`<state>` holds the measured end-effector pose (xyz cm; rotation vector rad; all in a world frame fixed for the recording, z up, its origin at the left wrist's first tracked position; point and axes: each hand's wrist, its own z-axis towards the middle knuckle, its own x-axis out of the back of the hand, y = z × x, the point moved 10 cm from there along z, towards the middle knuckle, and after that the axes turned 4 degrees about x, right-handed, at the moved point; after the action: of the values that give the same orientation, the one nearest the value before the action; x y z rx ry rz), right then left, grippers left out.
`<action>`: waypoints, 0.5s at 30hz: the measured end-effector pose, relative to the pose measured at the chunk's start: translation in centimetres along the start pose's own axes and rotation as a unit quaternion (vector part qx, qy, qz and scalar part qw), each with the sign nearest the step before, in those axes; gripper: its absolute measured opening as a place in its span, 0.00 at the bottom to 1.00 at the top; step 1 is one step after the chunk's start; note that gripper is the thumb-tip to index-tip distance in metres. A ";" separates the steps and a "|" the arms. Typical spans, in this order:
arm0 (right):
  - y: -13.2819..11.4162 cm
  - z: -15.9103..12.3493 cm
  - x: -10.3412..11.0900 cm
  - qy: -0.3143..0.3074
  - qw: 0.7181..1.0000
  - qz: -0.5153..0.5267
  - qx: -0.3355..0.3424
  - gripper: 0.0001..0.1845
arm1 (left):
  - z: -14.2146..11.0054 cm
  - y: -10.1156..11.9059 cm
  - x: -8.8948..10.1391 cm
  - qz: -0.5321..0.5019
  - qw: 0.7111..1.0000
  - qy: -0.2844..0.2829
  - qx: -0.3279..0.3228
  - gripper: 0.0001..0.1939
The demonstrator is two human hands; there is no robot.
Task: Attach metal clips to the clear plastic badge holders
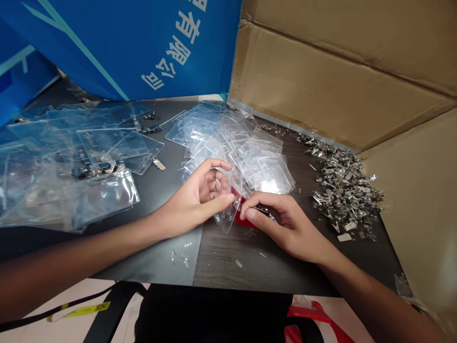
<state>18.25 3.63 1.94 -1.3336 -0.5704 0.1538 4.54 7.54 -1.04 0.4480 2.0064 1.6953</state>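
My left hand pinches a clear plastic badge holder by its slotted end between thumb and fingers, tilted above the table. Close beside it, my right hand has thumb and forefinger pressed together at the holder's edge. Part of a metal badge clip shows under the right fingers, mostly hidden by them. Behind and below both hands lies a flat red piece, largely covered. Just beyond my left hand spreads a loose pile of clear badge holders.
At the left lie stacked badge holders, some with clips attached. A heap of metal clips is at the right, against cardboard walls. A blue printed panel stands behind. Small clear strips are scattered near the table's front edge.
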 end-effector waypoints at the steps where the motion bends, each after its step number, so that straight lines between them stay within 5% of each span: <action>1: -0.2 0.0 0.1 0.001 1.000 -0.005 0.006 0.10 | 0.0 -0.1 0.0 -0.001 1.000 -0.004 0.005 0.25; 8: -1.2 -0.1 0.3 0.006 0.997 -0.039 0.059 0.10 | 0.0 -1.2 -0.6 -0.020 0.998 -0.035 0.047 0.26; 15: -0.4 -0.1 -0.3 -0.007 1.000 0.008 0.010 0.08 | -0.3 -0.6 -1.4 -0.053 0.994 -0.095 0.021 0.30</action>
<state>17.93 3.36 2.23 -1.3183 -0.5693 0.1811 5.53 6.45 -1.43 0.4880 1.8968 1.4915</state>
